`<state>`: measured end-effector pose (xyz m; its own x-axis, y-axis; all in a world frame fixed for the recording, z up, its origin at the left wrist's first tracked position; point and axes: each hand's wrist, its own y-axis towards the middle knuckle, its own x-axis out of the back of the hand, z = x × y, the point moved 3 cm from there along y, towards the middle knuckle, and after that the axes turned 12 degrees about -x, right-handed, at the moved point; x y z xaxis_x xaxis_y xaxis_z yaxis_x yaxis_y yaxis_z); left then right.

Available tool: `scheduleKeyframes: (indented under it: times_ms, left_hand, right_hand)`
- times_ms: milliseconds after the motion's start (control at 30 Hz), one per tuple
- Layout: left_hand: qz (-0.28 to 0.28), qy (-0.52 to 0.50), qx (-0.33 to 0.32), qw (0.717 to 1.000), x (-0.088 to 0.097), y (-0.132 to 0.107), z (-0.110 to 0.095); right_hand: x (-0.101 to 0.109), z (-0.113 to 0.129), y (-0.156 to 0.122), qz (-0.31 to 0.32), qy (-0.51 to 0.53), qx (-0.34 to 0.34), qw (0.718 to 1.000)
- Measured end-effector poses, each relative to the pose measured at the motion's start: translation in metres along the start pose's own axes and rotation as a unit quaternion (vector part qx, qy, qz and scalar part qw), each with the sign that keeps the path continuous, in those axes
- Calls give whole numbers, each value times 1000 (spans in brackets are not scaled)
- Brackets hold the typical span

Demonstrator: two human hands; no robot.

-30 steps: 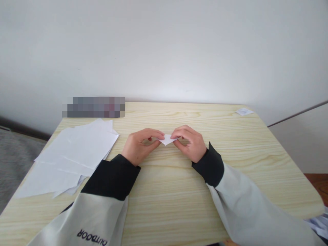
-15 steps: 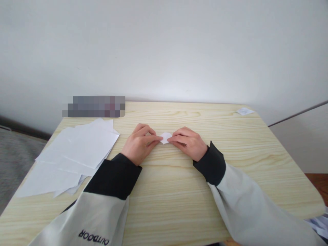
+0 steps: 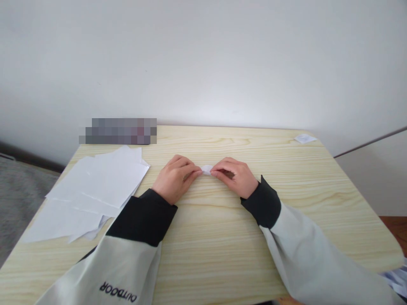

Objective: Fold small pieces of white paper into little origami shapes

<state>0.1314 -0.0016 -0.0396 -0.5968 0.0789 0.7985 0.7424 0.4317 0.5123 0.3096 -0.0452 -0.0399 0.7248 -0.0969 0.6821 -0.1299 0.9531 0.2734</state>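
Observation:
A small piece of white folded paper [image 3: 207, 170] is pinched between my two hands over the middle of the table [image 3: 216, 241]. My left hand [image 3: 176, 176] grips its left end between thumb and fingertips. At the right end, the thumb and fingers of my right hand [image 3: 235, 174] are closed on it in the same way. The fingertips cover both ends of the paper, so only its centre shows, and its folds are too small to make out.
Overlapping sheets of white paper [image 3: 104, 178] lie at the left of the table. Behind them is a blurred-out dark object [image 3: 117, 132]. A small folded white paper piece [image 3: 305, 138] rests at the far right corner. A white wall [image 3: 203, 63] rises behind the table.
Less of the paper's flat face shows now, and it looks narrower between my hands. My thumbs and fingers have shifted slightly on its ends.

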Motion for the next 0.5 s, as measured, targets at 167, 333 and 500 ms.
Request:
scheduleKeyframes:
  times_ms: [167, 333, 500]
  left_hand:
    - [21, -4, 16, 1000, -1, 2, -2]
    - [34, -11, 27, 999, -2, 3, -4]
    - [33, -20, 10, 999, 0, 1, -2]
  right_hand:
    - [-5, -3, -2, -9, -15, -33, 999]
    - [-7, -1, -4, -24, -34, -5, 999]
    - [-5, -1, -4, -41, -54, 26, 997]
